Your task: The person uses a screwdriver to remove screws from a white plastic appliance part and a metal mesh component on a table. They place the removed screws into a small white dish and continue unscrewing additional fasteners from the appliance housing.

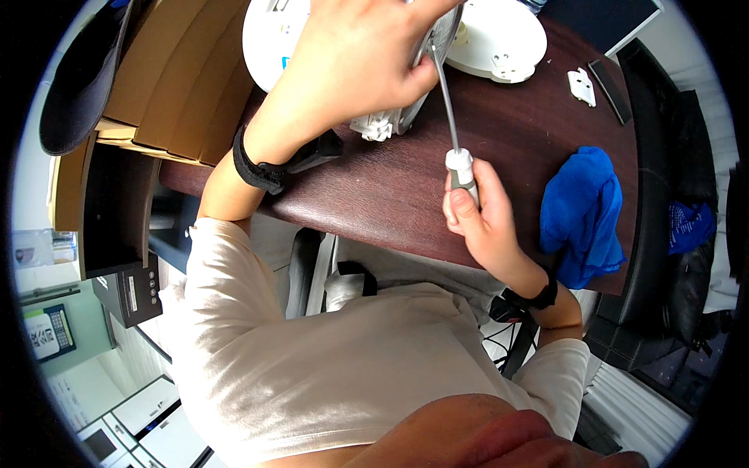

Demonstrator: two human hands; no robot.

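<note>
My right hand (485, 217) is closed around the light grey handle of a screwdriver (448, 101), whose long metal shaft points up and away from me. Its tip meets a white plastic housing (381, 125) near the top edge of the view; the exact contact spot is too small to make out. My left hand (367, 58) grips this housing from above, thumb pressed on its side, the other fingers partly cut off by the frame. A white rounded shell (261, 48) lies to the left of the hand. On the right, a white oval cover (511, 35) rests on the table.
On the dark wood table (390, 203) lie a blue cloth (581, 210), a small white plastic piece (581, 86) and a dark flat bar (608, 91). Brown cardboard boxes (175, 78) stand at the left. A black seat (663, 171) borders the right side.
</note>
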